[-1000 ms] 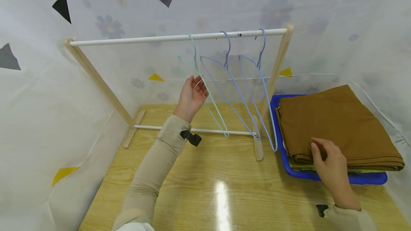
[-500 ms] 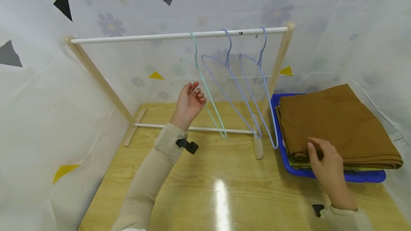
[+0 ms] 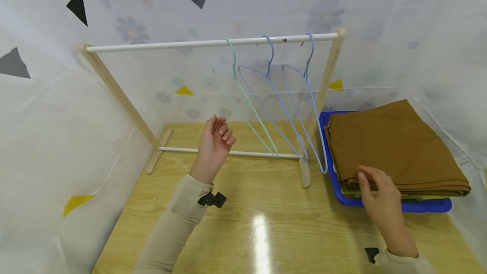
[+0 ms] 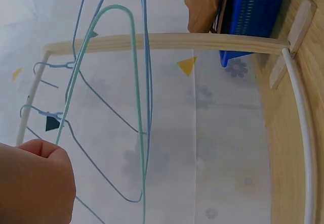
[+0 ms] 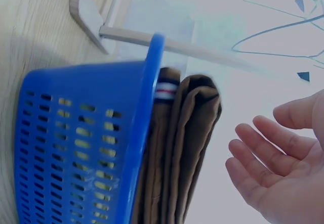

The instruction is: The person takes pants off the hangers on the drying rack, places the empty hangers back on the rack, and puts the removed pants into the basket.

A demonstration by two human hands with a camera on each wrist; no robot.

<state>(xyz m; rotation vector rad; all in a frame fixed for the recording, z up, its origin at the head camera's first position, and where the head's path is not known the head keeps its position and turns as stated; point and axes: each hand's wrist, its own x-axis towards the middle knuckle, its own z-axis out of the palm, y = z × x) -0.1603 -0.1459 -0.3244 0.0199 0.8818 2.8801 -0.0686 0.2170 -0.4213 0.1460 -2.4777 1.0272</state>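
A mint-green hanger (image 3: 262,127) hangs from the white rail, left of two blue hangers (image 3: 280,99). My left hand (image 3: 215,143) is just left of the mint-green hanger, apart from it, with fingers loosely curled and nothing held. In the left wrist view, this hand (image 4: 35,186) overlaps part of the hanger's wire. My right hand (image 3: 382,202) hovers by the near edge of a folded brown cloth (image 3: 392,143). The right wrist view shows the fingers of that hand (image 5: 283,163) bent and apart from the cloth, holding nothing.
The brown cloth lies on other folded cloths in a blue basket (image 3: 342,198) on the wooden table (image 3: 236,223). The rack's wooden posts (image 3: 118,94) stand on feet, joined low down by a white bar (image 3: 179,149). Patterned white sheeting surrounds the table.
My left hand has drawn down and left, away from the mint-green hanger, its fingers curling more. The hanger has swung slightly. My right hand has shifted a little left.
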